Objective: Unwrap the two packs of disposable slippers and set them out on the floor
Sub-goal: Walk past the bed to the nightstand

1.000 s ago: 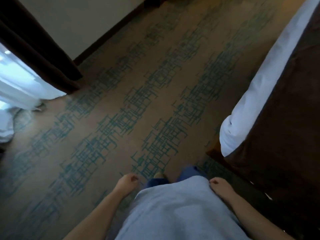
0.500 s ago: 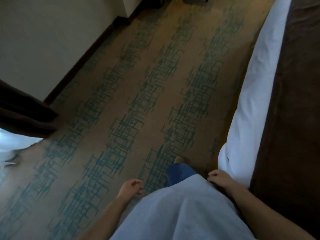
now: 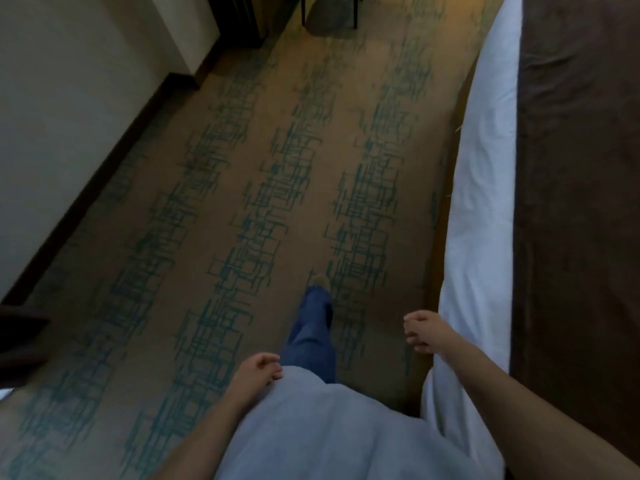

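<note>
No slipper pack shows in the head view. My left hand (image 3: 256,372) hangs by my hip against my light grey shirt, fingers loosely curled, holding nothing. My right hand (image 3: 424,332) swings out a little beside the bed's edge, fingers also loosely curled and holding nothing. One leg in blue jeans (image 3: 311,327) steps forward over the brown carpet with teal line pattern (image 3: 263,188).
A bed with a white sheet (image 3: 485,202) and a dark brown cover (image 3: 581,202) runs along the right. A pale wall with dark skirting (image 3: 69,116) lines the left. Dark chair legs (image 3: 329,12) stand at the far end of the carpet strip. A dark curtain edge (image 3: 17,334) is at the left.
The view has turned right and moved along the bed; the curtain and window have slid out at the left. My right hand has swung away from my hip, and one leg has stepped forward.
</note>
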Demonstrator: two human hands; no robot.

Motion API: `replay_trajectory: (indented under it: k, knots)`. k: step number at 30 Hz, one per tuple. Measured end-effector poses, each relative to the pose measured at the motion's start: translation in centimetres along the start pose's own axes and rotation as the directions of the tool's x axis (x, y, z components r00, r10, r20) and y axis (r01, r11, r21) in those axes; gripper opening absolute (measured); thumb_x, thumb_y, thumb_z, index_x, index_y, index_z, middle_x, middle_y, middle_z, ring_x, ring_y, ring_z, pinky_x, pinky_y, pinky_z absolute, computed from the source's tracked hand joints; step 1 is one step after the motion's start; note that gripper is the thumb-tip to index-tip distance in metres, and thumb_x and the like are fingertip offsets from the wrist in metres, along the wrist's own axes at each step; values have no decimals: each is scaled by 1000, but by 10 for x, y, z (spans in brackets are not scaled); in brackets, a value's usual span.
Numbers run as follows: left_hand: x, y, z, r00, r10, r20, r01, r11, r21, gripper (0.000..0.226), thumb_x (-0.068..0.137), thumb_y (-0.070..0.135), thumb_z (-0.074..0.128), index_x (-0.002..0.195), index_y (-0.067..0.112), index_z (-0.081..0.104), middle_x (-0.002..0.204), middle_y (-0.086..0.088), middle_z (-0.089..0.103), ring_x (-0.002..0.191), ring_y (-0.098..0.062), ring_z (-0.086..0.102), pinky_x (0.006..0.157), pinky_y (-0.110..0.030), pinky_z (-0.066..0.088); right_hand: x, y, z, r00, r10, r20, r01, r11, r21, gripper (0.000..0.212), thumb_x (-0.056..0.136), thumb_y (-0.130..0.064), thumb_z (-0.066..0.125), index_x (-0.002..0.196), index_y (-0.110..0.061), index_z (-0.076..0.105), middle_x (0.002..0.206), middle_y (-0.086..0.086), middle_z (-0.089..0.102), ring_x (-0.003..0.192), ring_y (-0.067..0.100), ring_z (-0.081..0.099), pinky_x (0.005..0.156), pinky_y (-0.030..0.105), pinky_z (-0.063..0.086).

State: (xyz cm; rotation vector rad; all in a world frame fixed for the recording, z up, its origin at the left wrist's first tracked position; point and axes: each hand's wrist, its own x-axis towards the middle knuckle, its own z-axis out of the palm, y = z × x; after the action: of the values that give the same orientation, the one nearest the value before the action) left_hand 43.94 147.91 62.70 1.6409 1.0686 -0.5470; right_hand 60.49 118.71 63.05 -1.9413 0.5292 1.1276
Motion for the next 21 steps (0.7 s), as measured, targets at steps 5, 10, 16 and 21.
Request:
replay_trajectory:
  k: [5,10,16,21]
  knots:
    - [87,129,-2,998,9,60,-10,1000,25,17,91,0,44,81,6,56,69,-10,56,59,-19,52,40,-12,43,39,-37,-19,996,85,-31,-85,996,1,15,95,-13,45,106,-7,53,79,8,54,63,18,52,50,25,43]
    - [161,260,-6,982,74,171,-121,952,280,18,90,1,45,102,1,59,76,-10,60,59,-14,52,42,-14,42,58,-94,-43,996,74,-39,-80,979,-188,11,87,-10,48,84,-13,58,75,7,50,66,18,49,59,26,40]
    - [224,404,12,956,187,224,-258,902,346,22,90,7,49,110,2,59,98,-14,63,66,-10,58,55,-19,44,120,-170,-99,961,70,-268,-79,997,-22,16,82,-10,54,71,-21,59,80,7,62,78,22,57,68,27,41]
    - [271,482,50,963,168,210,-225,930,290,18,91,5,47,106,6,57,97,-13,62,66,-11,57,54,-22,41,182,-222,-158,973,103,-207,-107,994,-10,15,86,-14,50,78,-15,63,87,10,64,77,22,55,67,28,42]
